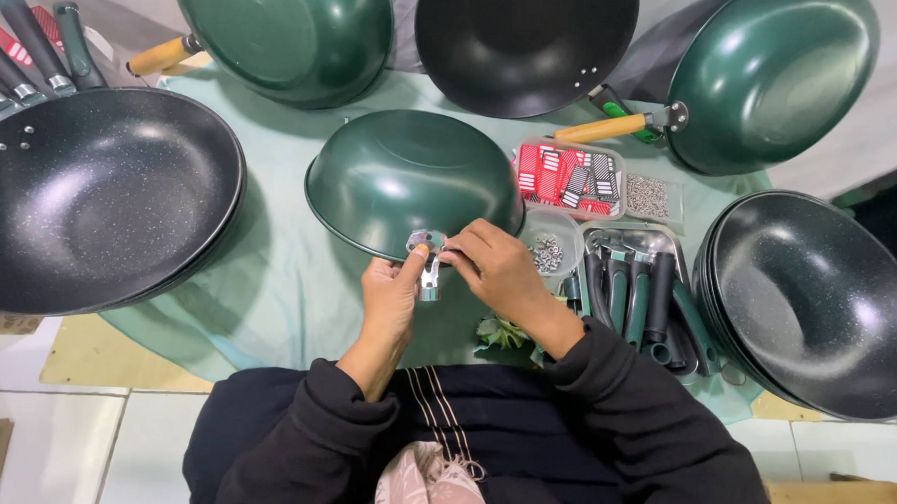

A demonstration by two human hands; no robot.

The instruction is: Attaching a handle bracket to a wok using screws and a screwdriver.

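Item in hand: metal handle bracket (428, 271), a small shiny piece. Your left hand (387, 298) pinches it between thumb and fingers, closed on it; its long axis runs toward you and away from you, the far end meeting the rim of the upturned green wok (401, 176). Your right hand (495, 274) comes in from the right, fingertips closed on the bracket's top end; whether they also pinch a screw cannot be told. Both hands sit equally close, the wok directly beyond the grip and touching it.

Containers, relative to the grip:
- Just right: small clear round tub (551, 248), holding silvery screws.
- Right and beyond: clear box (570, 177) of red, black and white packets; beside it a clear bag of small metal parts (649, 196).
- Right and nearer you: metal tray (634, 293), holding dark green handles laid side by side.

Well apart on both sides: stacked dark woks (98, 195), more at far right (815, 300).
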